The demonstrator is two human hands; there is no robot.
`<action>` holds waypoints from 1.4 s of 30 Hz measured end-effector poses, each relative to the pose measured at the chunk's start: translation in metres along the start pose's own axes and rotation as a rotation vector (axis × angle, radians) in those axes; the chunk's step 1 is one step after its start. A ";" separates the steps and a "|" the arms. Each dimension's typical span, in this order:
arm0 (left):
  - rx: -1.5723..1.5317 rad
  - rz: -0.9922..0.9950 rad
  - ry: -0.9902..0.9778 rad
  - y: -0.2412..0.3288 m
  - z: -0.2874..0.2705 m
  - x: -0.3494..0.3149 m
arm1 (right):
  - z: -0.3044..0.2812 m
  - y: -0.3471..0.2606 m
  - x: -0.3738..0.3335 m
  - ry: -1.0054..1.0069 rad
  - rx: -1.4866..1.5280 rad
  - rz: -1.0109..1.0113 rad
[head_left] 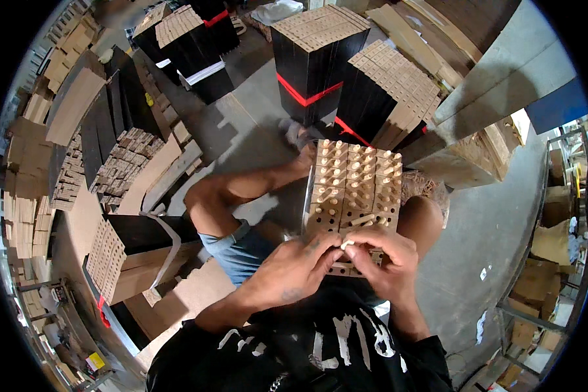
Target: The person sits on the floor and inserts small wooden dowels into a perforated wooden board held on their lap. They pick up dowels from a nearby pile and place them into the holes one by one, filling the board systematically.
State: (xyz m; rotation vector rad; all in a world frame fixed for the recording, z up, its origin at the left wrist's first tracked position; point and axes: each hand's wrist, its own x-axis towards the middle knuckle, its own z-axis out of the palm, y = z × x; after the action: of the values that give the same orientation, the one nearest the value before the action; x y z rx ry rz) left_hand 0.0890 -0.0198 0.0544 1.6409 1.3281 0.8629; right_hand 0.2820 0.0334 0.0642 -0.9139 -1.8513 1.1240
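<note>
Between my knees stands a bundle of wooden panels [353, 189], its top edges showing rows of drilled holes, many filled with small wooden dowels. My left hand [294, 268] and my right hand [385, 258] meet at the near edge of the bundle. The fingertips of both pinch one pale wooden dowel [347, 244] just above the near row of holes. My fingers cover the nearest holes.
Two tall black-sided panel bundles with red straps [313, 59] [389, 91] stand beyond my feet. More bundles [189, 39] stand far left, another lies at my left [137, 251]. Stacked boards [72, 104] line the left side. Metal shelving with cardboard [555, 242] fills the right.
</note>
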 end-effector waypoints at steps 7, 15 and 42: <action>0.389 0.144 0.137 -0.015 0.003 0.003 | 0.011 0.035 0.014 0.249 -0.362 -0.140; 0.386 0.164 0.078 -0.019 0.003 0.005 | 0.003 0.028 0.016 0.038 -0.698 -0.280; -0.272 -0.156 0.292 -0.026 -0.016 -0.015 | -0.078 0.019 0.029 -0.027 -0.520 -0.219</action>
State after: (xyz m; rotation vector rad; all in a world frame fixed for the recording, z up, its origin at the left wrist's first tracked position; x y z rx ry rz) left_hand 0.0611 -0.0296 0.0373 1.2186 1.4414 1.1637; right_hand 0.3409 0.0938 0.0787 -0.9450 -2.2523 0.5280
